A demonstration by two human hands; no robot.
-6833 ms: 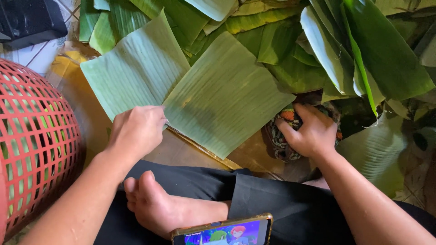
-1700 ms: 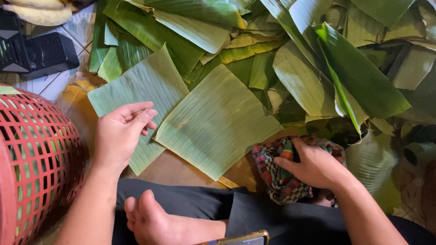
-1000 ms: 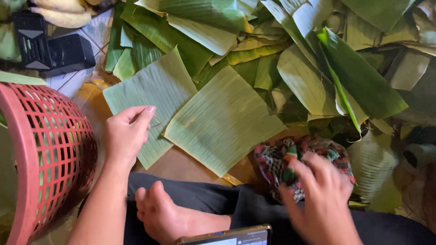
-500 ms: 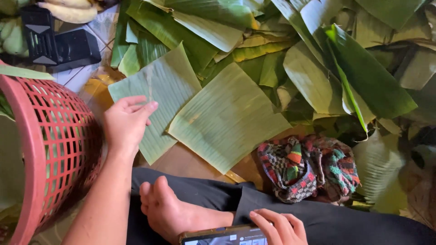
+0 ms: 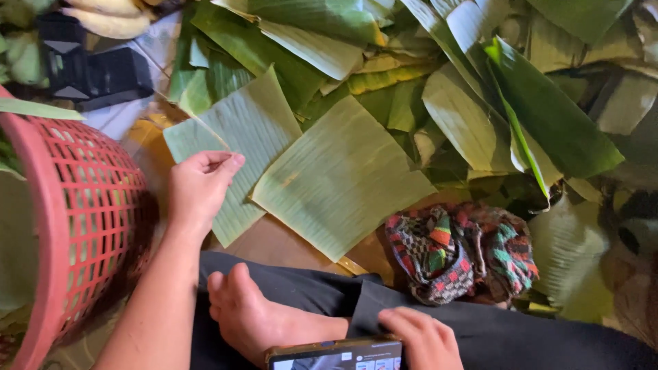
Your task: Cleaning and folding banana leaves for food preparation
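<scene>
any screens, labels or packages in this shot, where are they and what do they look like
Phone: bottom edge, on the lap beside the bare foot, under the right hand; flat dark rectangle with a copper-coloured rim, screen lit in pale and bluish patches.
Packages, labels, signs: none visible among the banana leaves, red basket and patterned cloth.

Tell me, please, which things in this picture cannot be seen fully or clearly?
- Phone, head view: cut off by the bottom edge; the screen is too small to make out.
- Right hand: partly cut off by the bottom edge.
- Pink basket: cut off by the left edge; its inside is mostly hidden.
- Leaf under the left hand: the hand covers its lower part.
</scene>
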